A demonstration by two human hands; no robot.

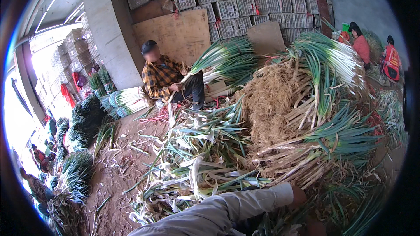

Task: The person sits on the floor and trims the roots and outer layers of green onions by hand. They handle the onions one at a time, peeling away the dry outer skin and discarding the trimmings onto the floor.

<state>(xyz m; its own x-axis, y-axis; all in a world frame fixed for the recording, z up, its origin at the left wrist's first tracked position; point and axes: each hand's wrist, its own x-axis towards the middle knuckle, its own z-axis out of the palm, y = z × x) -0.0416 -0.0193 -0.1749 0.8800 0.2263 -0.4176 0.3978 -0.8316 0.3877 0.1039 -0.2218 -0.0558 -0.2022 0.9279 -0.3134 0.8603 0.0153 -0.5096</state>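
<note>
My left arm, in a pale grey sleeve (223, 206), reaches across the bottom of the view. My left hand (298, 196) is at the lower edge of a heap of untrimmed long green onions (305, 167); its fingers are hidden, so its grip does not show. A dim skin-toned patch near the bottom edge appears to be my right hand (315, 226), among dark onion leaves; what it touches cannot be made out. Matted brown roots (269, 95) face left on the heap. Peeled leaves and skins (197, 167) are piled before my arm.
Across from me sits a person in a checked shirt (164, 78), holding a green onion (187, 78). Cleaned bundles (126, 100) lie by a concrete pillar (105, 32). Stacked plastic crates (226, 8) line the back. Two people in red (392, 59) work at far right.
</note>
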